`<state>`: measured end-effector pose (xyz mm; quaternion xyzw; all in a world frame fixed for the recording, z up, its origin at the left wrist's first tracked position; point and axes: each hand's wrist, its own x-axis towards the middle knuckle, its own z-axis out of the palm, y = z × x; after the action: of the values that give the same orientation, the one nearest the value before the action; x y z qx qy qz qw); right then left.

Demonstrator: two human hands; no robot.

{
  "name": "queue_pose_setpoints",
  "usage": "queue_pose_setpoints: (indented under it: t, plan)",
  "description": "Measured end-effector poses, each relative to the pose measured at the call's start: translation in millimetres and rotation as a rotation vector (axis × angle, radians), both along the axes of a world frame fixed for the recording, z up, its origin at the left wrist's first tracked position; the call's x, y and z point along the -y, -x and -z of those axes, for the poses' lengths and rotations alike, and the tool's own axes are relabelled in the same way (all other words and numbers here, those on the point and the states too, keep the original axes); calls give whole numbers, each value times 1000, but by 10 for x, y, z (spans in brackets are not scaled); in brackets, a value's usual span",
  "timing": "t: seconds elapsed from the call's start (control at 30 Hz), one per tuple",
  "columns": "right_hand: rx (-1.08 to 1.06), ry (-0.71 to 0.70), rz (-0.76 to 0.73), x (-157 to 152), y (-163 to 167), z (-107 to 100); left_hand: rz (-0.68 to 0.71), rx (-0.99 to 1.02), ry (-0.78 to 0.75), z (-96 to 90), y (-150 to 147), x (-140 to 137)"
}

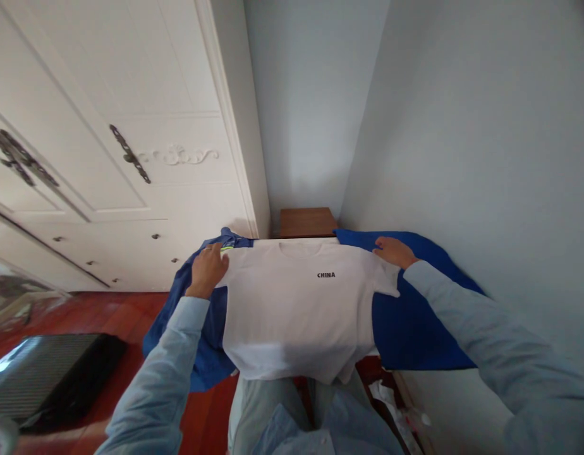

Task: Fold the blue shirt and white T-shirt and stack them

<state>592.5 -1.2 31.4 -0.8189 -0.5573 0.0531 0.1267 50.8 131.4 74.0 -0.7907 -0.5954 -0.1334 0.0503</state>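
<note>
A white short-sleeved T-shirt [296,309] with "CHINA" printed on the chest lies spread out in front of me, its neck away from me and its hem hanging over the near edge. My left hand [209,270], a ring on one finger, rests on the sleeve at the left, thumb apart from the fingers. At the opposite shoulder, my right hand [396,251] touches the sleeve with its fingers stretched out. Beneath the shirt, blue cloth shows on both sides: a crumpled blue garment [178,335] at left and a smooth blue piece [425,322] at right.
A white wardrobe [178,82] with dark metal handles stands at the left. Behind the shirt is a small brown wooden surface [308,221] against the grey wall [481,126]. A dark ribbed case [50,373] lies on the red wooden floor [140,309].
</note>
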Motion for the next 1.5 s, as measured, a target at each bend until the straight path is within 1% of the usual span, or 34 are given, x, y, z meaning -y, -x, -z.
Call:
queue_pose_setpoints:
  t: [0.07,0.13,0.17,0.2,0.27,0.3,0.37,0.47,0.57,0.73,0.87,0.9,0.97,1.1,1.13,1.2,1.27,1.3,1.33,1.4,1.5]
  plan:
    - [22,-9,-77,-47,216,-2,261,12,10,127,-253,17]
    - [37,-9,-205,-105,510,0,505,0,79,305,-526,32]
    - [47,-4,-291,-135,673,8,594,-24,123,408,-656,41]
    - [60,1,-371,-165,835,24,651,-59,169,515,-772,51]
    - [98,30,-490,-228,1120,80,679,-129,246,726,-947,76]
    - [124,62,-516,-262,1225,120,656,-150,272,821,-1001,90]
    - [176,145,-516,-334,1336,212,597,-153,285,976,-1045,119]
    - [207,236,-448,-439,1279,358,563,-112,247,1111,-1007,158]
    - [200,248,-411,-505,1114,486,563,-88,218,1160,-955,181]
    - [217,212,-426,-484,968,633,554,-80,210,1166,-957,196]
    - [243,163,-446,-424,956,700,549,-140,245,1097,-911,200]
    - [254,144,-449,-413,957,712,526,-156,241,1065,-873,192]
    - [276,103,-457,-395,960,728,437,-181,208,982,-755,152]
    - [298,78,-461,-378,967,744,222,-170,122,753,-351,-39]
    - [303,80,-461,-377,966,750,164,-133,110,692,-226,-108]
    - [317,75,-462,-381,955,772,19,25,125,582,23,-257]
    - [334,59,-464,-393,936,807,-110,208,203,497,236,-403]
    - [341,50,-466,-401,924,828,-141,281,253,466,315,-466]
    - [347,41,-469,-410,912,849,-144,337,299,443,371,-518]
    - [354,24,-476,-426,891,886,-93,426,350,414,416,-586]
    - [354,12,-468,-439,874,921,-21,640,339,389,350,-600]
